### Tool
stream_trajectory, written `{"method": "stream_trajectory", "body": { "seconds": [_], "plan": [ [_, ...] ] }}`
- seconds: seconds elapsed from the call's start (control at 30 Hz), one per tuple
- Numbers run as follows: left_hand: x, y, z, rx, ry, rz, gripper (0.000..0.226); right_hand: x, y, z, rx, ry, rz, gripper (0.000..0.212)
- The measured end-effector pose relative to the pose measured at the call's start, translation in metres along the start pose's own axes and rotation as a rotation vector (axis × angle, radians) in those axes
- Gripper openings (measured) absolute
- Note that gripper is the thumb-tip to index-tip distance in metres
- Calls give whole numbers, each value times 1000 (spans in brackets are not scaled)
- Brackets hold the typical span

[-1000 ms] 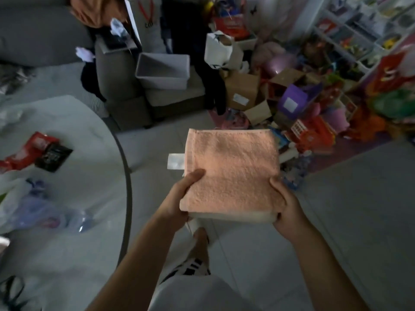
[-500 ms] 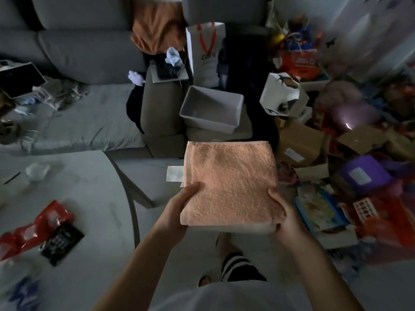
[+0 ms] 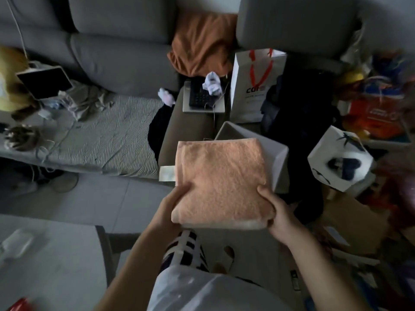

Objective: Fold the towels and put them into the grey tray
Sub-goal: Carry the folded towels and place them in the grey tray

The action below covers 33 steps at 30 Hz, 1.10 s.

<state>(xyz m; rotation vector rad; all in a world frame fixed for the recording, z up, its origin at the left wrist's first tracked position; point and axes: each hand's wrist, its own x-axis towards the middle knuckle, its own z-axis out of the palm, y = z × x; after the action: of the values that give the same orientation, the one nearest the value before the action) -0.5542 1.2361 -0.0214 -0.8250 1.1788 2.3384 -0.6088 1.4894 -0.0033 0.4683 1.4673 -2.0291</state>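
Above the near rim of the grey tray (image 3: 279, 163), folded peach towel (image 3: 221, 182) gripped at its near corners by left hand (image 3: 171, 207) and right hand (image 3: 277, 209); placing step, needing lowering inside, then release.

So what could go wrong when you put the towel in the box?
The folded peach towel is held only at its near corners by the left hand and right hand, so the far end could flop open. It looks about as wide as the grey tray, so it might catch on the rim and come unfolded.
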Motion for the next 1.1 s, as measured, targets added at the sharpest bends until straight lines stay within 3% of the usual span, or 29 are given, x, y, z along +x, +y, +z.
{"method": "stream_trajectory", "body": {
  "seconds": [0.1,0.27,0.37,0.6,0.67,0.83,0.93,1.0,1.1],
  "plan": [
    [57,44,-11,-6,2,29,36,70,-26,15,-27,-14,22,40],
    [159,128,-39,16,0,-50,61,190,-51,49,-62,28,106,34],
    [212,170,-60,49,-10,-112,55,256,-55,68,-92,52,185,34],
    [349,224,-119,76,76,-207,41,403,-46,95,-98,22,247,54],
    [386,219,-141,146,122,-242,35,441,-29,93,-110,37,287,60],
    [438,196,-175,620,288,-369,42,483,6,81,-464,99,413,47],
    [436,202,-180,649,313,-320,61,484,8,86,-467,143,340,58],
    [430,207,-175,768,382,-211,56,477,8,93,-595,232,186,62],
    [420,210,-163,895,506,-123,41,464,5,105,-753,326,-41,50]
  ]
}}
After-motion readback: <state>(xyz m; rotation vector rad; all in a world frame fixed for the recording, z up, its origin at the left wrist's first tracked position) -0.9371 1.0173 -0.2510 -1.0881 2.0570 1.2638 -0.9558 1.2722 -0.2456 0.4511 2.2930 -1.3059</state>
